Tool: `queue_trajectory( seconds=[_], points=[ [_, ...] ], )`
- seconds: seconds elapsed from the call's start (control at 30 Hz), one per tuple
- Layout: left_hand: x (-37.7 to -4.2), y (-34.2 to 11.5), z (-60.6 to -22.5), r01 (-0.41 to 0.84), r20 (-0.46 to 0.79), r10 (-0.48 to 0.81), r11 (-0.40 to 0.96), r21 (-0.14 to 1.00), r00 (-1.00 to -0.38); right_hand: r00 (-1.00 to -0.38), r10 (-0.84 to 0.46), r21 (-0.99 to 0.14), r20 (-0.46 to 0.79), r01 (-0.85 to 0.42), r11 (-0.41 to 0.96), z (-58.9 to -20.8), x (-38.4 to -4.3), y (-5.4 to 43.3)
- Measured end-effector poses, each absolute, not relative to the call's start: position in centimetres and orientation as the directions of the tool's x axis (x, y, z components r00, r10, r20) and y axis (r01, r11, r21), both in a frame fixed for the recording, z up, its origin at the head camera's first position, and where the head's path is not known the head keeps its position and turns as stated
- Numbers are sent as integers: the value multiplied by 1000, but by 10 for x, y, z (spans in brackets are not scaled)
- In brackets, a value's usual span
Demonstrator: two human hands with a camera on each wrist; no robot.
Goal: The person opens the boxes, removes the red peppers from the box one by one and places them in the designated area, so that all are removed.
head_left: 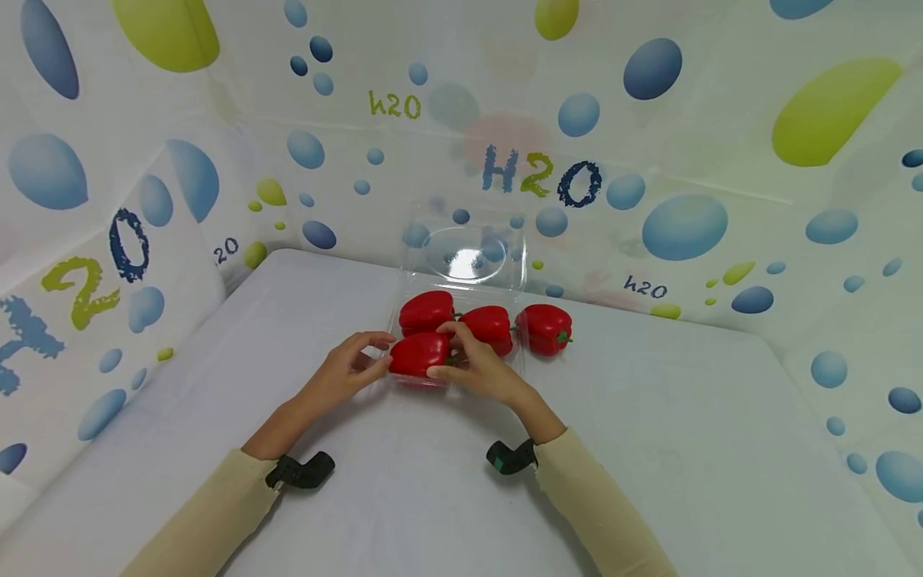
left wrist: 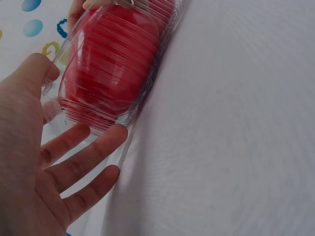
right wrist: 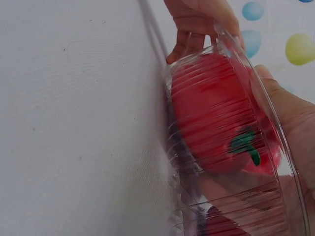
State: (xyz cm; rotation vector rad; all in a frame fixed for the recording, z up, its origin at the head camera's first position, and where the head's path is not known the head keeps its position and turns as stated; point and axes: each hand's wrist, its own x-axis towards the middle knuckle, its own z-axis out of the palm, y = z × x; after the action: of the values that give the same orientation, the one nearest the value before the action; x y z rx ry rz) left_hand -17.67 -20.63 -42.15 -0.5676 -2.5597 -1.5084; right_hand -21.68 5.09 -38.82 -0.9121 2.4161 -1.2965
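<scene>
Pepper [head_left: 418,353], red and glossy, lies on its side just left of centre in the head view, in the near left part of a clear ribbed container [right wrist: 248,199], stem end toward the right. Right hand [head_left: 486,370] pinches it about that end, thumb on the near side and forefinger on the far side; presumably this grip leaves the blunt end free to sit toward the left wall. Left hand [head_left: 344,367] is at the container's left edge, fingers spread and fairly straight, thumb at the rim in the left wrist view; probably placed there to steady the light plastic. Second pepper [head_left: 427,312] lies just behind the first, third pepper [head_left: 488,327] to its right, both inside; their closeness suggests a snug fit. Lid [head_left: 461,232] is raised at the back, leaving the top accessible. Fourth pepper [head_left: 546,329] rests outside, just beside the container's right wall, stem facing the viewer. Dark wrist devices [head_left: 306,470] sit at the cuffs of beige sleeves [head_left: 205,509], lower left and lower right. White table [head_left: 685,449] below; drop-patterned backdrop [head_left: 490,48] fills the upper frame.
</scene>
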Motion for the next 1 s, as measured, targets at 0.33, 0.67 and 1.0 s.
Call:
queue_trajectory(
  seconds=[0.33, 0.67, 1.0],
  points=[
    [-176, -207, -420, 373, 284, 260, 422, 826, -923, -766, -638, -789, 84, -442, 427, -389, -218, 50],
    [-176, -208, -421, 355, 264, 260, 415, 838, -929, -768, -634, -810, 97, -431, 399, -391, -217, 49],
    [-177, -208, -422, 363, 270, 272, 397, 843, -924, -786, -612, -809, 92, -417, 414, -390, -216, 50]
  ],
)
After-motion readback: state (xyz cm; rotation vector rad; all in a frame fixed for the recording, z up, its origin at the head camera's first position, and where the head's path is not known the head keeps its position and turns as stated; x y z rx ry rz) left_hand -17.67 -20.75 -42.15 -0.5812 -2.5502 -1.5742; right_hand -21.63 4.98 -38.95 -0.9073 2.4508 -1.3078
